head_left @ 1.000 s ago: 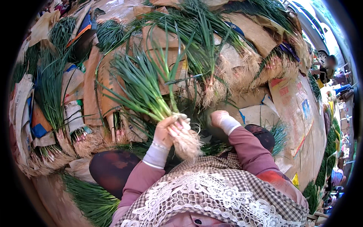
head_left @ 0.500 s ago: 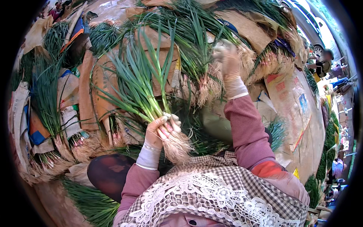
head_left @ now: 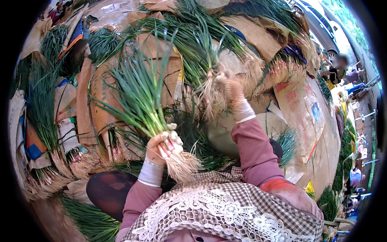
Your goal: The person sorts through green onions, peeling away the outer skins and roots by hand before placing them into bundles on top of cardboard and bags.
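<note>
My left hand (head_left: 159, 147), in a pale glove, is closed around a bunch of green onions (head_left: 145, 97). The bunch's green leaves fan up to the far left, and its pinkish bulbs and long pale roots hang out on the near side. Ahead and to the right, my gloved right hand (head_left: 231, 86) pinches green onions at the root end of another bunch (head_left: 209, 74) lying on the pile. Its fingertips are partly lost among the pale roots.
Brown paper sacks (head_left: 109, 92) lie under and between more green onions. More bunches (head_left: 44, 105) rest at the left, and loose leaves (head_left: 94, 220) by my left knee (head_left: 111, 193). A flattened sack (head_left: 300, 109) covers ground at the right. Farther right are a person (head_left: 338, 72) and a parked car (head_left: 316, 18).
My right hand has come down and nearer, from over the leaves to the root end of the pile's bunch. The left hand still grips its bunch, shifted slightly left as the view moved.
</note>
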Tool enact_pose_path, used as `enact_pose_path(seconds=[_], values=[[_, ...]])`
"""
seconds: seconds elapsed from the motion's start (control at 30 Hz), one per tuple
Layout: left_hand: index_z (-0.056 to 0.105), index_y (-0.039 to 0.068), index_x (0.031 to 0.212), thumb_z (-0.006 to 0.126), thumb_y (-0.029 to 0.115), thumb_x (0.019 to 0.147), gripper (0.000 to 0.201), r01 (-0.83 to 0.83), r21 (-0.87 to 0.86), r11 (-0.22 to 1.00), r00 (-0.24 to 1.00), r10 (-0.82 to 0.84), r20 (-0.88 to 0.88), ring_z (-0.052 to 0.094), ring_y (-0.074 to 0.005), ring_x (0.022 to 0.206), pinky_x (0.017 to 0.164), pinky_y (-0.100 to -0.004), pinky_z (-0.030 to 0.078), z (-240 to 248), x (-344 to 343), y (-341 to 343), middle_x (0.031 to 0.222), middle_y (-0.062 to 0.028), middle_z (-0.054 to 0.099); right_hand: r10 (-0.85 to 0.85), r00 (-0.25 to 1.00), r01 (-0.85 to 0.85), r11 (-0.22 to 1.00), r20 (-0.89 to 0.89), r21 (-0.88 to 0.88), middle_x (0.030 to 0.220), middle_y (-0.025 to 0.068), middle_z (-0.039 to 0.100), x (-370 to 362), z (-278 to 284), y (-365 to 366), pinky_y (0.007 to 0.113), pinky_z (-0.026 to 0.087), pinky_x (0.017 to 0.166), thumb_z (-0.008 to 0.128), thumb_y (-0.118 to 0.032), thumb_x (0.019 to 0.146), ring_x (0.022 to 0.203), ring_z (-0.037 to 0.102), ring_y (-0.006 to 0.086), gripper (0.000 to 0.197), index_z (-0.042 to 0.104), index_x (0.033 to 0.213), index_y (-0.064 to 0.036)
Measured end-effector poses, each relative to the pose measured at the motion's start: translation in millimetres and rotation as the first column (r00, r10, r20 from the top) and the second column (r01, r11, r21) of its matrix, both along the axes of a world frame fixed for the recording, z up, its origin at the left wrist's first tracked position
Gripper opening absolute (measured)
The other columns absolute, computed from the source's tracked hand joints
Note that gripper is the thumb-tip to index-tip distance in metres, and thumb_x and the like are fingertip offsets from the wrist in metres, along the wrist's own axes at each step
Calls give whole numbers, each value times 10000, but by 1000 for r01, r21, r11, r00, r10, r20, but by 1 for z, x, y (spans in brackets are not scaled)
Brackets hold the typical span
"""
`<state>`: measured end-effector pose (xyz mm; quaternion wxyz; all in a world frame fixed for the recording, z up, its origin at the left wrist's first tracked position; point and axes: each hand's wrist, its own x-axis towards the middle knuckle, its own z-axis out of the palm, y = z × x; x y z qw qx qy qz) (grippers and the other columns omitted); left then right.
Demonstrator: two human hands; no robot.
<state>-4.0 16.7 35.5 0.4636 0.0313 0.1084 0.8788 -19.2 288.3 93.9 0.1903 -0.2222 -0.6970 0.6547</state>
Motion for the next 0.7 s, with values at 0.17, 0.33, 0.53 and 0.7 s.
enact_pose_path(seconds=[0.17, 0.33, 0.53, 0.7], values=[[429, 7, 1050, 494, 117, 732, 343, -38, 8, 999, 999, 38, -10, 521, -282, 774, 661, -397, 445, 9, -5, 1, 780, -112, 526, 197, 952, -211, 977, 233, 36, 672, -24, 464, 19, -23, 33, 189, 374, 536, 487, -199, 814, 587, 421, 66, 202, 539, 917, -33], [452, -37, 1020, 496, 106, 708, 345, -48, -64, 997, 995, 53, 79, 543, -321, 807, 728, -447, 444, -4, -2, 7, 830, -158, 553, 108, 992, -122, 964, 72, 238, 617, -5, 485, 46, -6, -7, 213, 348, 461, 484, -248, 817, 512, 398, 83, 185, 526, 788, -69], [518, 1, 914, 479, 110, 715, 230, 17, -89, 996, 1000, -15, 23, 440, -396, 1016, 890, -488, 328, -3, 2, 23, 988, -228, 521, -58, 996, 21, 883, 65, 469, 614, 118, 489, 71, -19, -41, 289, 384, 535, 496, -255, 808, 544, 466, 194, 243, 481, 775, -15], [487, -74, 962, 467, 89, 733, 282, 27, -182, 983, 998, -15, 66, 449, -338, 1016, 867, -416, 373, -2, 7, 29, 1054, -253, 478, 127, 948, -316, 455, 291, 832, 681, 134, 524, 80, -18, -83, 387, 402, 596, 479, -244, 770, 663, 515, 308, 198, 512, 771, -49]])
